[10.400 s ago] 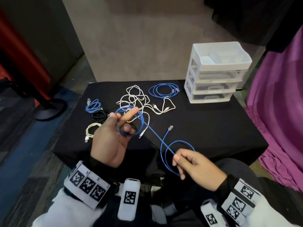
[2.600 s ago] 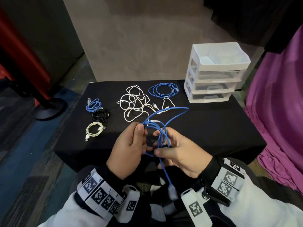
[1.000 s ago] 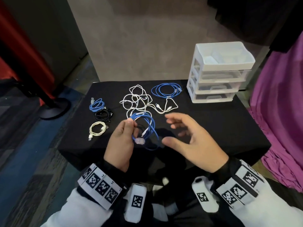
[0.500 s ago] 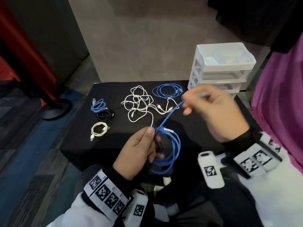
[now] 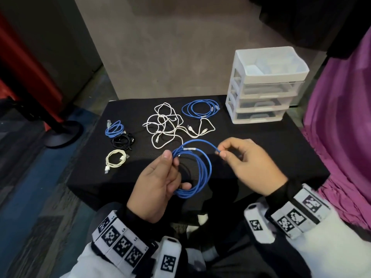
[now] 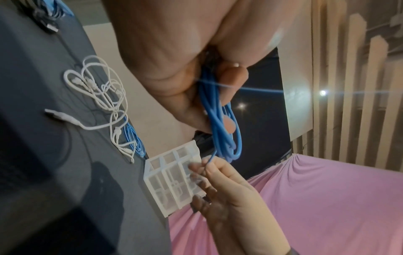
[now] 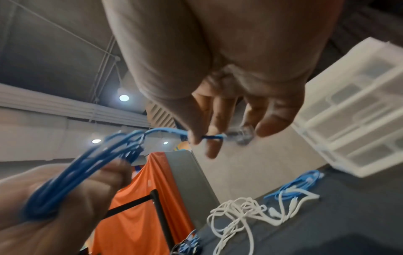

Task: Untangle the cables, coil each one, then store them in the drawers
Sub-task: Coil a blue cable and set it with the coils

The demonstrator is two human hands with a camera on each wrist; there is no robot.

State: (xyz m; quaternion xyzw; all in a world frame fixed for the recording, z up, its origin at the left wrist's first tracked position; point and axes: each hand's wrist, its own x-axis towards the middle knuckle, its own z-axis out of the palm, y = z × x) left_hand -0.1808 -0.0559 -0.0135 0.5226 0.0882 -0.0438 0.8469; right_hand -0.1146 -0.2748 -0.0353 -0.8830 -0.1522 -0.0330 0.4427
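Observation:
Above the near edge of the black table point(image 5: 261, 149), my left hand point(image 5: 158, 181) grips a blue cable point(image 5: 202, 171) wound into several loops. My right hand point(image 5: 241, 159) pinches the loose end of the same blue cable point(image 7: 209, 137) between thumb and forefinger, its clear plug point(image 7: 244, 136) just past the fingertips. In the left wrist view the blue cable point(image 6: 220, 126) hangs from my curled fingers. A tangle of white cables point(image 5: 170, 125) lies mid-table. The white drawer unit point(image 5: 265, 85) stands at the back right with its drawers pushed in.
A coiled blue cable point(image 5: 200, 108) lies left of the drawers. On the table's left side lie a small blue coil point(image 5: 114, 128), a black coil point(image 5: 122, 141) and a cream coil point(image 5: 116, 159). Purple cloth point(image 5: 341, 117) hangs at the right.
My right hand came down and in from near the drawers, bringing the cable's free end toward the coil. The left hand has kept its grip on the loops.

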